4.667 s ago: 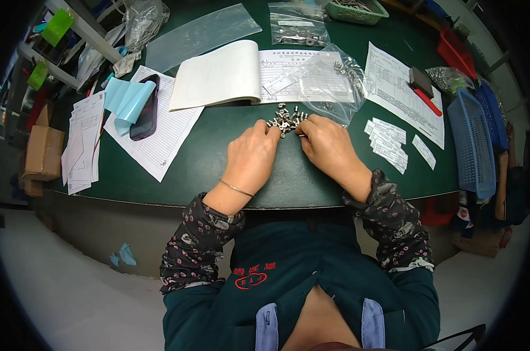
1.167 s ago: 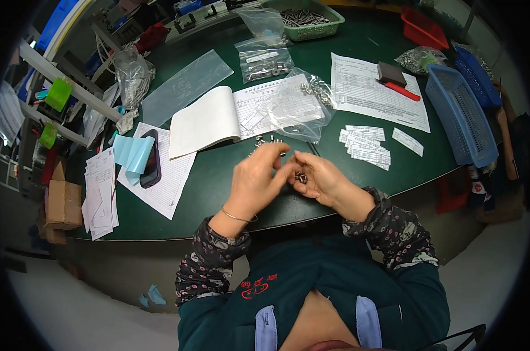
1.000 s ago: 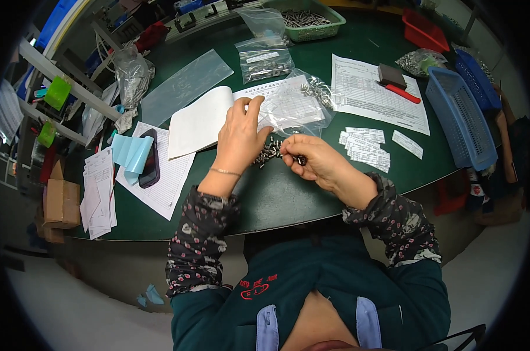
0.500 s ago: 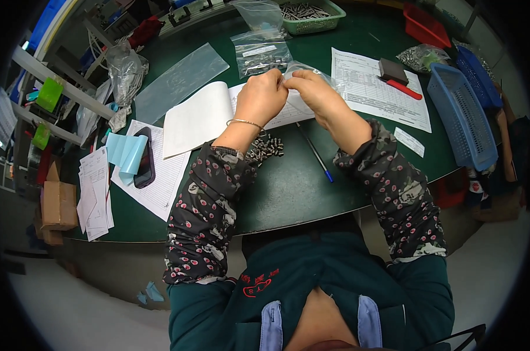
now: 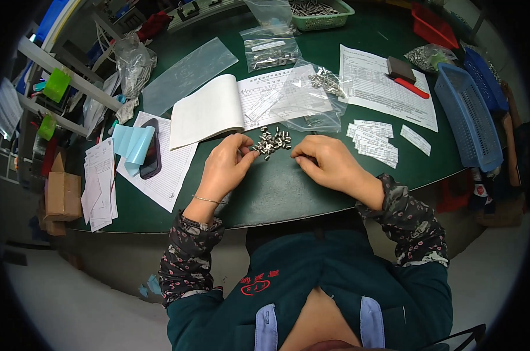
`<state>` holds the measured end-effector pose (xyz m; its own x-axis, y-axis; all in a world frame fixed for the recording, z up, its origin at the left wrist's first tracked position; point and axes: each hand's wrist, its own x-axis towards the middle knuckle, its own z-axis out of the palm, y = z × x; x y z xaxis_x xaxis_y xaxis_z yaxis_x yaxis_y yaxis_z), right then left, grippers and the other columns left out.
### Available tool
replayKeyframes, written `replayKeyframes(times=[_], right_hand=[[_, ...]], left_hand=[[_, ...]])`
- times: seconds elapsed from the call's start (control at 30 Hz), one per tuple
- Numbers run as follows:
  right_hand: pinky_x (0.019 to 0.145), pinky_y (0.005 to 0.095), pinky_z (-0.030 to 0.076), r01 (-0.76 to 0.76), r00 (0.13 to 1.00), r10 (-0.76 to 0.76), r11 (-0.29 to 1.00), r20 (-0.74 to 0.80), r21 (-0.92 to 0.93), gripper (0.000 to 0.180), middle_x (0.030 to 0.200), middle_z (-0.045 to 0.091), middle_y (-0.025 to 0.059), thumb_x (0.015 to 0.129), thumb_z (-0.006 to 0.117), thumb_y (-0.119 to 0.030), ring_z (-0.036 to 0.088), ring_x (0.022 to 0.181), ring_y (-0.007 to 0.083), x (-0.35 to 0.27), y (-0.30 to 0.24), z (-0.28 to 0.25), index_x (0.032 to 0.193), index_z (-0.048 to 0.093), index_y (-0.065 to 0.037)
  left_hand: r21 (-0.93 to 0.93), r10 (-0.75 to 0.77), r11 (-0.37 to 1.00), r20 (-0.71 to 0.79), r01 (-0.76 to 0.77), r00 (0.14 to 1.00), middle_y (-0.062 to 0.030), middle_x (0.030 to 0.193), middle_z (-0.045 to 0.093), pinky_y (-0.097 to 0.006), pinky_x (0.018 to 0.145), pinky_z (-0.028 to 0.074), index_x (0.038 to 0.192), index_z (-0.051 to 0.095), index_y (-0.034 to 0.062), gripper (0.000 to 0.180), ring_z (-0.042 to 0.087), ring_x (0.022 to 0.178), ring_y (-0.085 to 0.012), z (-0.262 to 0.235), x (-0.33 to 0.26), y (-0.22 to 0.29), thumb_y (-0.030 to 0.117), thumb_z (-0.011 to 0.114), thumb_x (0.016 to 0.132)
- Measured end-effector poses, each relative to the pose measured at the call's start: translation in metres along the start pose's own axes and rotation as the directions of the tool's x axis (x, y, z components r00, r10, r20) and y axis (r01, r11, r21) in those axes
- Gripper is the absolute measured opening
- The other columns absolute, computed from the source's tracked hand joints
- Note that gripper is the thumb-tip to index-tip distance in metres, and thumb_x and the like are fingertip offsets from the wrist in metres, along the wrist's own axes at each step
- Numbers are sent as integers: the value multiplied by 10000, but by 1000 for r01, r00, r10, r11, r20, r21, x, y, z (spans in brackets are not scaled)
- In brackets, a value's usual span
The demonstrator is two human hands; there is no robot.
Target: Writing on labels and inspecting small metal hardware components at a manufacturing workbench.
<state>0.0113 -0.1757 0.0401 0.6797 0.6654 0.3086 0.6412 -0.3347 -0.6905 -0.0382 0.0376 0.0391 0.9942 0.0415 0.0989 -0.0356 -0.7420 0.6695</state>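
A small heap of short silvery metal cylinders, like little sleeves or nuts, lies on the green tabletop between my hands. At its left side is my left hand, fingers curled and thumb tip against the edge of the heap; anything in its grip is hidden. My right hand is just right of the heap with fingers folded and thumb pressed to the forefinger; I cannot make out what it holds. Beyond them a clear plastic bag with several metal parts lies partly over an open form pad.
Paper labels lie right of my right hand, near a printed sheet with red-handled tool. A blue basket stands far right. A phone rests on papers at left. Another bagged batch and green tray are behind.
Both hands have come down toward me from the plastic bag to the metal heap, the right also moving right. The bag now lies on the pad. The pen no longer shows; several labels are now visible.
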Motion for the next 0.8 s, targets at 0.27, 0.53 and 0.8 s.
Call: replayKeyframes(times=[0.27, 0.53, 0.8], right_hand=[[674, 375, 458, -52, 990, -1, 924, -138, -378, 236, 879, 491, 157, 750, 559, -137, 516, 796, 309, 29, 13, 43, 919, 513, 22], [643, 334, 450, -22, 977, -80, 882, -195, -470, 186, 820, 512, 101, 746, 586, -161, 502, 810, 256, 19, -14, 25, 871, 558, -26], [687, 352, 448, 2, 992, -32, 971, -120, -240, 150, 879, 555, 114, 736, 577, -93, 541, 798, 281, -24, 0, -13, 859, 566, -7]], left_hand=[[204, 1, 979, -1, -1, 1000, -153, 962, 520, -394, 680, 469, 1069, 496, 14, 473, 567, 813, -329, 19, 9, -4, 256, 671, 701], [229, 97, 970, -72, -78, 993, -171, 1012, 472, -420, 699, 462, 1089, 474, 19, 463, 542, 860, -364, 27, 3, -11, 278, 632, 739], [-652, -100, 694, 334, 306, 937, 2, 733, 528, -178, 484, 357, 915, 551, 32, 128, 448, 566, -41, 15, -69, 24, 130, 564, 833]])
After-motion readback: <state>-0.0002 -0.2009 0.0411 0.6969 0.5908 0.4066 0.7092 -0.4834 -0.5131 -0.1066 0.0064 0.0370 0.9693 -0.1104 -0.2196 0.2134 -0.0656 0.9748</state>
